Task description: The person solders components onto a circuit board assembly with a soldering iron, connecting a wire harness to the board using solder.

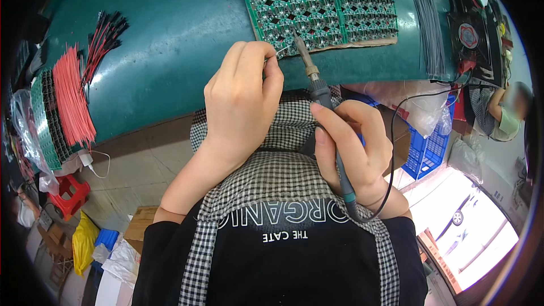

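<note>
In my right hand is a soldering iron, gripped like a pen with its tip pointing away from me. The tip reaches the near edge of a panel of green circuit boards, beside a second, similar panel. Whether the tip touches a board I cannot tell. My left hand is closed in a pinch left of the iron. A thin silvery wire sticks out from its fingertips toward the same board edge.
Red wires lie in a bundle on the green table, with red and black leads beside them. Grey wires lie at the right, near a black fan. The iron's black cord loops past my right wrist. Another person is far right.
</note>
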Tool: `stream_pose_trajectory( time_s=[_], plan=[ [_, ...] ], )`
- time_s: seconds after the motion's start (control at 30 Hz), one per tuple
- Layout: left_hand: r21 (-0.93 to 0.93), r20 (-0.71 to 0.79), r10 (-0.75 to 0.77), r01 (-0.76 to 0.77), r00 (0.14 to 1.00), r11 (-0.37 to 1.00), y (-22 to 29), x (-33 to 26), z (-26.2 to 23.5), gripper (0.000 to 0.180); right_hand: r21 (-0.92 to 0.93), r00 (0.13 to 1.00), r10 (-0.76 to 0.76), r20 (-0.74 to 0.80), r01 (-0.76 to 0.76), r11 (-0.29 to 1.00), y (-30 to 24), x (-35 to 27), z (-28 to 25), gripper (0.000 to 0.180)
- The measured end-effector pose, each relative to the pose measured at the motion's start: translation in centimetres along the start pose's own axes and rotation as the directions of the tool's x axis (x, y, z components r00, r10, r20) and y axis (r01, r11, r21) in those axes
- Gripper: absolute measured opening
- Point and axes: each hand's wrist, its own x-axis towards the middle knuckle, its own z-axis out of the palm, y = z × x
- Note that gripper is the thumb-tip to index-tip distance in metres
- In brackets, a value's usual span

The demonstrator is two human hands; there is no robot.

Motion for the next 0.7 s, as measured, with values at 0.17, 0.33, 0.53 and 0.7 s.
stream_pose_trajectory(
  time_s=[0.17, 0.33, 0.53, 0.7],
  plan=[
    [0.02, -0.022, 0.001, 0.0, 1.0, 1.0, -0.2, -0.2, -0.4, 0.012, 0.044, 0.997, 0.079, -0.023, -0.078, 0.996, -1.4, 0.6, 0.0, 0.035],
    [0.007, -0.03, -0.046, 0.046, 0.998, 0.999, -0.3, -0.2, -0.6, 0.01, 0.083, 0.999, 0.042, -0.035, -0.039, 0.996, -0.9, 1.3, -1.0, 0.034],
    [0.026, -0.087, 0.009, -0.007, 0.996, 1.0, -0.3, 0.3, 0.0, 0.01, 0.368, 0.954, 0.291, -0.076, -0.244, 0.897, 1.5, 0.4, -2.6, 0.02],
    [0.054, -0.072, 0.017, -0.013, 0.997, 0.998, -0.3, 0.7, 0.1, 0.009, 0.443, 0.901, 0.398, -0.173, -0.29, 0.849, 2.4, 0.3, -2.1, 0.019]
  ],
)
